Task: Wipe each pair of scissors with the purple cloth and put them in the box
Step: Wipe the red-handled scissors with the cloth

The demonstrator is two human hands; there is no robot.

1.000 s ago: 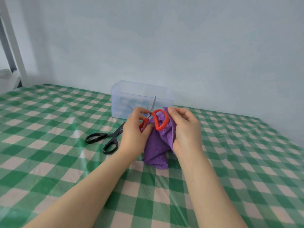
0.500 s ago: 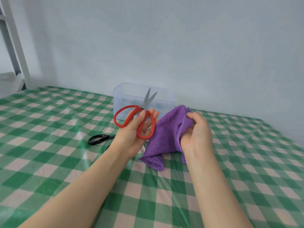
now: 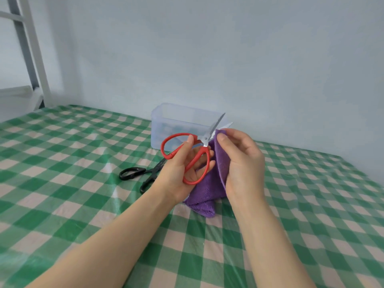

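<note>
Two blades stand parted as the left hand (image 3: 180,173) grips the red-handled steel scissors (image 3: 198,157). The right hand (image 3: 243,163), apart a moment ago, now pinches the purple terry cloth (image 3: 207,190) against one blade. Wiping seems to be resuming, in front of the clear plastic box (image 3: 166,125).

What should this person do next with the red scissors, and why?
Probably draw the purple cloth along the open blades: the left hand holds the red scissors by their handles, the right hand pinches the cloth against one blade, and no scissors show in the box.
</note>
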